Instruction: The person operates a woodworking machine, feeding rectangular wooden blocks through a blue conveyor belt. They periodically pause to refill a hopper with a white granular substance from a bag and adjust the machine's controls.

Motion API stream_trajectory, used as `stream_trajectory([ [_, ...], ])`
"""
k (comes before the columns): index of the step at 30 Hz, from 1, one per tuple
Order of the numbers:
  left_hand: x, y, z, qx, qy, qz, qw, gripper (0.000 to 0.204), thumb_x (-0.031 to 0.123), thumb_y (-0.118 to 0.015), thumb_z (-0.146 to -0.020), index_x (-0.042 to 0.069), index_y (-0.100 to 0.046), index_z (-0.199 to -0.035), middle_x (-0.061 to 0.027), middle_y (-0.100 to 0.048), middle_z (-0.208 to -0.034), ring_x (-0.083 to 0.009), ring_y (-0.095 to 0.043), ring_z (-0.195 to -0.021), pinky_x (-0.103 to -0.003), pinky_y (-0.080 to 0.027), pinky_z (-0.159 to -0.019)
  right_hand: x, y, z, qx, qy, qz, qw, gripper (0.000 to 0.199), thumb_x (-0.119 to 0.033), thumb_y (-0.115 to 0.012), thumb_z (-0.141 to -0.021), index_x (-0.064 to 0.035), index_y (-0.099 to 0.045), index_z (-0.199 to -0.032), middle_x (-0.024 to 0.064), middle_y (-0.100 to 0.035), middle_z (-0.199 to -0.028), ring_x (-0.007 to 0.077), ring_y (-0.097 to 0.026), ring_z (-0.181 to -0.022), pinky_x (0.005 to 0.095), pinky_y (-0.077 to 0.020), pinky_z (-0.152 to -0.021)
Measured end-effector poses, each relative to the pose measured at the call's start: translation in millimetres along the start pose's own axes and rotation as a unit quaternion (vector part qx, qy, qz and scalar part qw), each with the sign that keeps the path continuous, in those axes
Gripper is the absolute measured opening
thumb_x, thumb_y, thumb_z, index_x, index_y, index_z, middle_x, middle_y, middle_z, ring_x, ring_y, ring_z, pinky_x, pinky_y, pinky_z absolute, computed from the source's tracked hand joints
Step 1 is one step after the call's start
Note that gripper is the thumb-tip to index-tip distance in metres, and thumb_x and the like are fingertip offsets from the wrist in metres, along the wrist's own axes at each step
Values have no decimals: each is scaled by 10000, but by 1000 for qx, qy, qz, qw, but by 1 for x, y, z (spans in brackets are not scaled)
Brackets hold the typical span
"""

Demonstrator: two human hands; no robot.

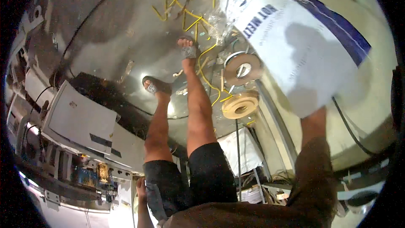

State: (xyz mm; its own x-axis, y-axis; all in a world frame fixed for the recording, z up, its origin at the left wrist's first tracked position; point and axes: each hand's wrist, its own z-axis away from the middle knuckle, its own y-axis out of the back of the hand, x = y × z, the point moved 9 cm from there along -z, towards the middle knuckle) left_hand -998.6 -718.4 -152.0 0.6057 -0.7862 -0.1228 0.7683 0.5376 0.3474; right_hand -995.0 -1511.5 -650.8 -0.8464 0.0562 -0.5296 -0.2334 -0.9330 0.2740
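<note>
A large white sack (274,33) with dark blue printing and a blue side band fills the upper right. My right forearm (312,164) reaches up to its lower end. The wrist disappears behind the white material, so my right hand and its fingers are hidden. My left hand (141,188) hangs low beside my dark shorts (166,185). It is small and dim there, and how its fingers are bent does not show clearly. Nothing can be made out in it.
Yellow strips (196,19) litter the grey floor (126,29) ahead of my feet. A brown reel (242,68) and a tan roll (239,104) stand beneath the sack. White-panelled machinery (80,114) runs along the left. A black cable (88,17) crosses the floor.
</note>
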Motion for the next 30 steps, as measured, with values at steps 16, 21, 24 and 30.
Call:
stream_trajectory([
  [16,60,31,-19,-43,-113,164,979,440,367,-584,-1123,-12,-654,-1336,-49,-692,-885,-132,-656,-789,-298,-534,-715,-133,273,254,184,35,-624,759,917,-328,-603,-723,-27,-444,-1574,165,-553,-1555,387,-533,-1425,550,-374,-1255],
  [21,106,21,-6,-18,-141,155,978,409,340,-562,-1136,5,-661,-1349,-31,-696,-926,-117,-641,-814,-298,-506,-757,-119,276,301,98,94,-677,724,972,-290,-635,-715,-94,-382,-1633,140,-507,-1601,392,-486,-1469,613,-356,-1260],
  [24,135,18,-3,-9,-195,147,970,381,320,-611,-1113,2,-685,-1310,-27,-700,-960,-118,-634,-870,-304,-507,-783,-130,270,344,58,118,-680,722,891,-241,-569,-799,-52,-350,-1642,156,-457,-1649,384,-429,-1520,571,-329,-1293],
  [30,239,-20,44,-29,-302,179,936,429,264,-688,-1076,-5,-621,-1404,-67,-709,-1092,-139,-643,-932,-317,-535,-836,-239,184,442,-142,109,-489,854,1054,-321,-757,-721,-61,-335,-1650,206,-457,-1627,355,-507,-1454,496,-488,-1194],
])
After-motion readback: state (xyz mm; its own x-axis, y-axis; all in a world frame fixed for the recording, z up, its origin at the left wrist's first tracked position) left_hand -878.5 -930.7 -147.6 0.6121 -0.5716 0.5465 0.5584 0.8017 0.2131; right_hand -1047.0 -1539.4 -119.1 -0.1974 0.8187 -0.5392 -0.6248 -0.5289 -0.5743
